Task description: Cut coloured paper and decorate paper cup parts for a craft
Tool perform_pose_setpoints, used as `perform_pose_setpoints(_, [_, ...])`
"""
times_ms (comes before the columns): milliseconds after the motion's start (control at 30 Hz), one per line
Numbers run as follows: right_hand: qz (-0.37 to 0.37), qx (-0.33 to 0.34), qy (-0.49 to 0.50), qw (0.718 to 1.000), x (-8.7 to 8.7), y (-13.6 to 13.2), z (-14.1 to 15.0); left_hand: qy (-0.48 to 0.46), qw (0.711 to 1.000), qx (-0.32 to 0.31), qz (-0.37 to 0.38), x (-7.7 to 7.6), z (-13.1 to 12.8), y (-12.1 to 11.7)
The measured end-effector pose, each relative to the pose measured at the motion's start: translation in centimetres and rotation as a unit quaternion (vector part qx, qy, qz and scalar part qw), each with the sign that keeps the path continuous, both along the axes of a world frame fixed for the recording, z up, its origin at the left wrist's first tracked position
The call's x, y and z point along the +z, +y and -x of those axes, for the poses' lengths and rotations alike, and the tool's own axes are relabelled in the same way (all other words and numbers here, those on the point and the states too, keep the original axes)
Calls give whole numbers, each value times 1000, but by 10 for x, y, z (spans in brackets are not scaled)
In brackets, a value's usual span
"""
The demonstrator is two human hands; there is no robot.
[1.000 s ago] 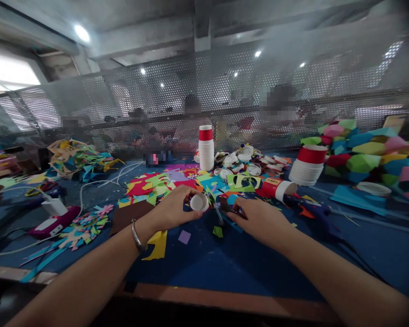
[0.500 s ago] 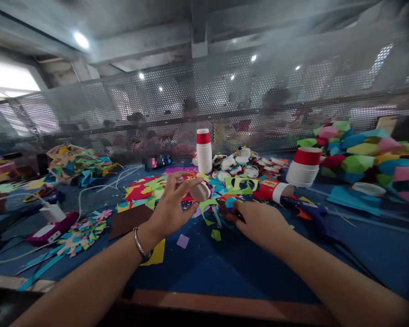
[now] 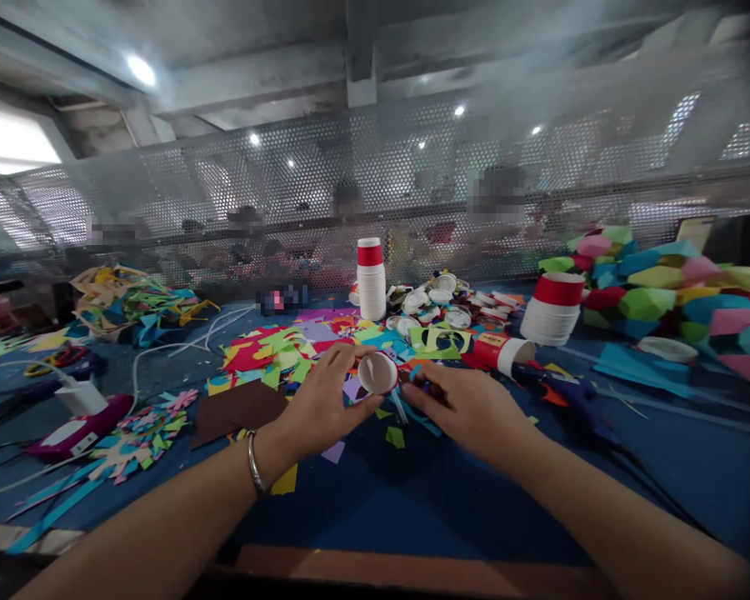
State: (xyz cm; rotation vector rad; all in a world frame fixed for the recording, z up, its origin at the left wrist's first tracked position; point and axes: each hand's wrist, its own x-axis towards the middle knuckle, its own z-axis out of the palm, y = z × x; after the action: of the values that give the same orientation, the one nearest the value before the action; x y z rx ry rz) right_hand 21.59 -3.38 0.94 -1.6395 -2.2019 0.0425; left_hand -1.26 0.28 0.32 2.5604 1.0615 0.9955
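My left hand [image 3: 331,387], with a silver bangle on its wrist, is closed on a small round piece of paper cup [image 3: 378,373]. White shows inside it and a red edge along its right side. Close by on the right is my right hand [image 3: 459,400], its thumb and fingers bent together. Something dark and blue shows at its fingertips, too hidden to name. Under the hands lie a pale thin stick [image 3: 401,408] and a green paper scrap [image 3: 395,437].
Paper scraps [image 3: 268,350] spread behind my hands, with cup pieces [image 3: 441,296] and a cup stack [image 3: 371,287] beyond. To the right are another stack [image 3: 551,312], a lying red cup [image 3: 497,350] and a blue glue gun [image 3: 578,408]. A purple power strip [image 3: 81,429] and white cables are left.
The cup piece has turned and moved slightly right in my left hand, whose fingers spread and then closed around it. Blue now shows at my right fingertips. The view has shifted a little.
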Motion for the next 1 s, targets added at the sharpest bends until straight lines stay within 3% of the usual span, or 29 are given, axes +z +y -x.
perform_pose_setpoints(133, [10, 72, 88, 993, 1, -2, 4, 5, 1000, -22, 1, -5, -6, -2])
perform_pose_setpoints(333, [14, 111, 153, 982, -5, 0, 7, -4, 999, -31, 6, -15, -13, 1])
perform_pose_setpoints(700, [19, 108, 158, 981, -9, 5, 13, -59, 991, -74, 96, -19, -15, 6])
perform_pose_setpoints(900, [20, 105, 161, 981, -3, 2, 8, -88, 994, -16, 57, -12, -4, 16])
perform_pose_setpoints(1000, [18, 97, 155, 983, 0, 1, 2, -144, 985, -3, 97, -8, 4, 21])
